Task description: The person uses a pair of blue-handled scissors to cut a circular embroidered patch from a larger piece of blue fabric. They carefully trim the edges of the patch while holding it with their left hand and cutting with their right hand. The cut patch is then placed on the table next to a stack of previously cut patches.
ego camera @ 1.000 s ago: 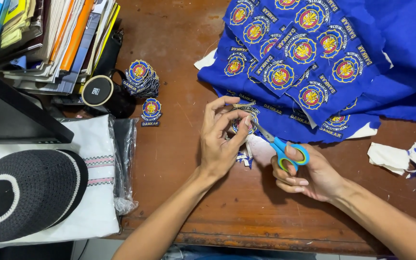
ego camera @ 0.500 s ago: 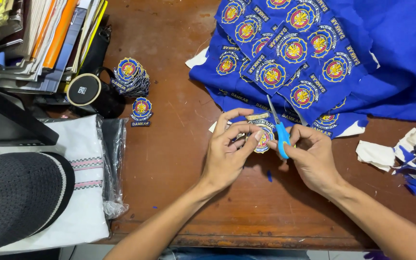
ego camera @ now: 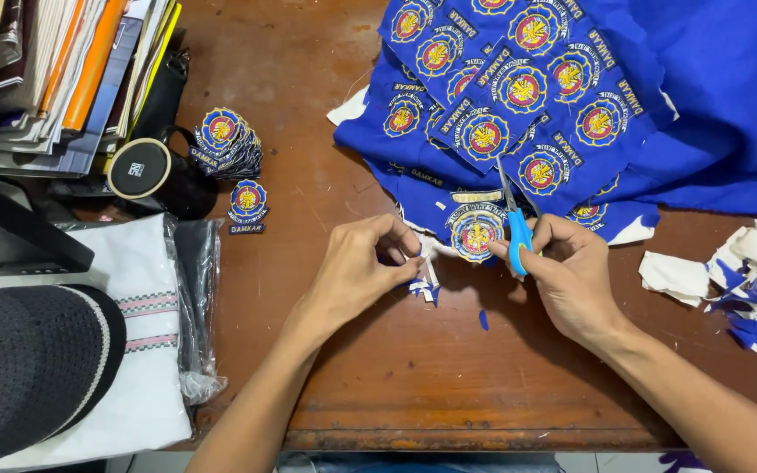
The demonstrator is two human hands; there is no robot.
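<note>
My right hand point(ego camera: 571, 276) grips blue-handled scissors point(ego camera: 515, 223), blades pointing away toward the blue cloth. My left hand point(ego camera: 357, 267) pinches the edge of a round embroidered patch point(ego camera: 475, 235) with white backing, held between both hands just above the wooden table point(ego camera: 308, 368). Small blue and white offcuts point(ego camera: 422, 287) lie under my left fingers. Behind lies a blue cloth sheet point(ego camera: 527, 88) covered with several uncut round patches.
A stack of cut patches point(ego camera: 225, 144) and one single patch point(ego camera: 247, 203) lie at left beside a black mug point(ego camera: 155, 175). Scrap pile point(ego camera: 746, 280) at right. Books and folders point(ego camera: 54, 70) at back left; black cap point(ego camera: 28, 368) on folded white cloth point(ego camera: 133, 350) in plastic.
The scissors swung from lying low by my right hand to pointing up at the patch. Both hands shifted slightly toward the cloth, and the camera view moved closer.
</note>
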